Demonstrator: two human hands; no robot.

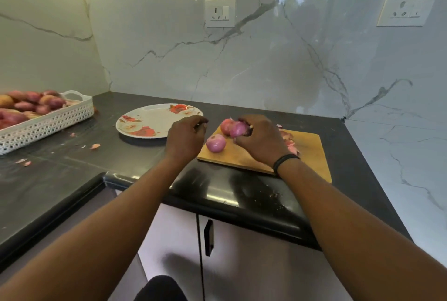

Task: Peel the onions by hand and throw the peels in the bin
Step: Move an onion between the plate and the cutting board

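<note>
The cutting board (pixel 312 153) looks like matt, pale wood, and the peeled onions (pixel 216 143) on it have a smooth, faintly shiny pink skin, while the onion peels (pixel 289 142) at its far right look thin, dry and papery. The countertop (pixel 242 194) is dark polished stone, glossy at its near edge, and the wall (pixel 169 58) behind is smooth, reflective veined marble or tile. On the left, the white perforated tray (pixel 48 124) looks like plastic, and the floral plate (pixel 154 120) is smooth and glossy, possibly melamine.
</note>
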